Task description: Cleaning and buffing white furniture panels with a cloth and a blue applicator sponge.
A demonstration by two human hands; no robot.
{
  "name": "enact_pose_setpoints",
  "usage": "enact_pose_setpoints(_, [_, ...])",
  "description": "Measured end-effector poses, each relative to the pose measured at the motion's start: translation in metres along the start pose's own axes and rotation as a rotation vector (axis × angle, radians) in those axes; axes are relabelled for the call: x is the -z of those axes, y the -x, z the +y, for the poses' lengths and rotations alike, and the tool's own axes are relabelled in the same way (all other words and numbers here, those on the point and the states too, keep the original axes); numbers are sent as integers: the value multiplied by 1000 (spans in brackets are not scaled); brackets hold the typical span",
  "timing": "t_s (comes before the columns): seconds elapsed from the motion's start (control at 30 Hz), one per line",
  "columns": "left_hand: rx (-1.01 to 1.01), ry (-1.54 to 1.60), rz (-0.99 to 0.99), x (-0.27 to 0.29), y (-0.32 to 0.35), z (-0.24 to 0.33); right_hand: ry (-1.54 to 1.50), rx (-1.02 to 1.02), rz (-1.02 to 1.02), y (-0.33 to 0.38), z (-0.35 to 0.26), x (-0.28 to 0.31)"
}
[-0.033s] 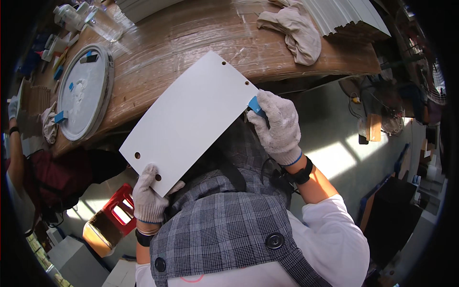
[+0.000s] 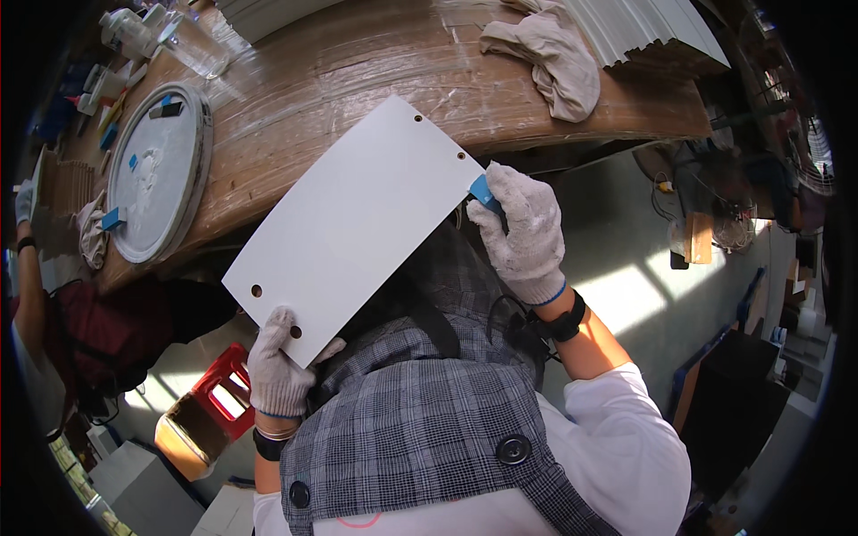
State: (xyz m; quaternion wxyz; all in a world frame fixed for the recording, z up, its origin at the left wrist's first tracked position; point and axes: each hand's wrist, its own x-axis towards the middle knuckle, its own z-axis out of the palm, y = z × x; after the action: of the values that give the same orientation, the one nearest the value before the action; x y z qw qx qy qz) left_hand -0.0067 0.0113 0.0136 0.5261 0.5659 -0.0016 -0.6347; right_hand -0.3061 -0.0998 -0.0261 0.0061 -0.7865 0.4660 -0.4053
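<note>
A white rectangular panel (image 2: 344,223) slants across the middle, with two holes near its lower left end and two smaller ones near its far right end. My left hand (image 2: 280,366), in a knitted work glove, is closed round the panel's lower corner. Between the gloved fingers of my right hand (image 2: 521,228) is a small blue block (image 2: 483,192), close to the panel's right edge. Whether the block touches that edge is hard to make out.
Plastic-wrapped table (image 2: 357,116) beyond the panel. On it are a round white lid (image 2: 147,210) with blue bits, a clear bottle (image 2: 192,46), a cloth (image 2: 559,67) and stacked white panels (image 2: 648,31). A red stool (image 2: 219,393) and another person's arm (image 2: 31,286) are at left.
My right hand has shifted slightly to the right with the blue block. The panel and my left hand look unmoved.
</note>
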Motion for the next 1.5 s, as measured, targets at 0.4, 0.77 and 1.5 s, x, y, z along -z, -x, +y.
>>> enact_pose_setpoints(0.4, [-19,-8,-10,-1,2,-1,89,-56,56,3,14,-3])
enact_pose_setpoints(0.77, [-19,-20,12,-2,3,1,56,-129,48,-8,24,7])
enact_pose_setpoints(1.5, [-35,-69,39,8,-6,5,-264,-398,-266,-43,28,18])
